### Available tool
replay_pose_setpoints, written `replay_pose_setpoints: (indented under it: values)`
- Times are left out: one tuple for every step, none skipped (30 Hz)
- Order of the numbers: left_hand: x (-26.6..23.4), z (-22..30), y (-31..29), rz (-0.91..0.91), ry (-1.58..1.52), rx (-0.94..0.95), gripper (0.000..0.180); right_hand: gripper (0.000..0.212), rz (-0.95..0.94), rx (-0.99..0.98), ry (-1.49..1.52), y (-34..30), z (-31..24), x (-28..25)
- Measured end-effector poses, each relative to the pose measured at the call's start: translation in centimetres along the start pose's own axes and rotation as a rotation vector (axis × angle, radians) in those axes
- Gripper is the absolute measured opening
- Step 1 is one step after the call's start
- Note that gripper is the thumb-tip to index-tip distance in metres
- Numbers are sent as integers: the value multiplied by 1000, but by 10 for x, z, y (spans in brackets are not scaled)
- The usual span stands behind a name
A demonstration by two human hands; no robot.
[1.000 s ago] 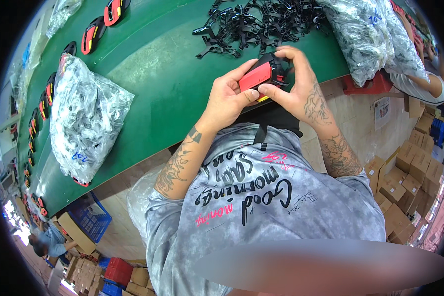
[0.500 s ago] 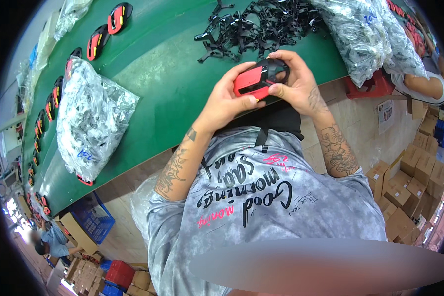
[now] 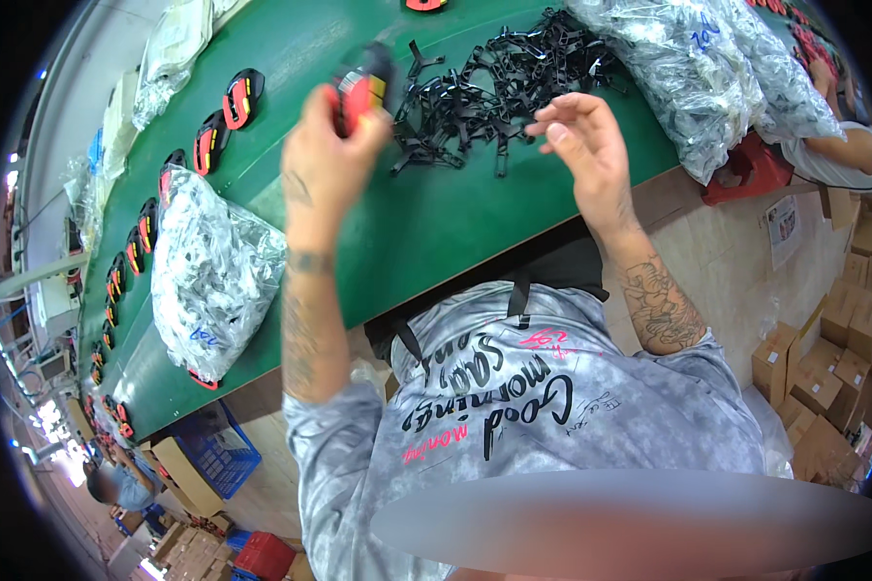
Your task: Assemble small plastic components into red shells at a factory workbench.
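Red-and-black part (image 3: 360, 89): gripped in my L hand (image 3: 325, 155), fingers curled tight, at 11 o'clock over green belt (image 3: 426, 232). R hand (image 3: 583, 145) half-open, empty, touching black clip pile (image 3: 494, 82) at 1 o'clock.

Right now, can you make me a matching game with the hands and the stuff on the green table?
Things:
1. left hand
2. right hand
3. pile of black plastic clips
4. clear bag of parts

States:
A. lies loose on the green table between the hands
B. empty, fingers spread
C. grips a red and black part
D. sits at the table's left, near its edge

Pairs: 1-C, 2-B, 3-A, 4-D
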State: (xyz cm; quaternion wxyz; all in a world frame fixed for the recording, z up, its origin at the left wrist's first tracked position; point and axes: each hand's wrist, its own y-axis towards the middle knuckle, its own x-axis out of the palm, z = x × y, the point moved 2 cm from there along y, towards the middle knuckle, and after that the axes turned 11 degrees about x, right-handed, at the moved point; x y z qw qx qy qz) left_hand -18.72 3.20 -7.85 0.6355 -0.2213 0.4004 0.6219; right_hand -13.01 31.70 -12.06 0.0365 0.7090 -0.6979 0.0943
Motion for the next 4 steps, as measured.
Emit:
replay_pose_setpoints:
  values:
    - [0, -40, 25, 32, 255, -26, 62, 31, -10, 33, -38, 5, -3, -7]
    - [-1, -72, 48, 33, 461, 1, 76, 31, -20, 31, -33, 9, -2, -15]
    - [-3, -92, 74, -144, 549, -143, 81, 34, -9, 78, -103, 13, 3, -23]
    - [-3, -96, 99, -285, 585, -229, 79, 38, 13, 124, -173, 14, 8, -33]
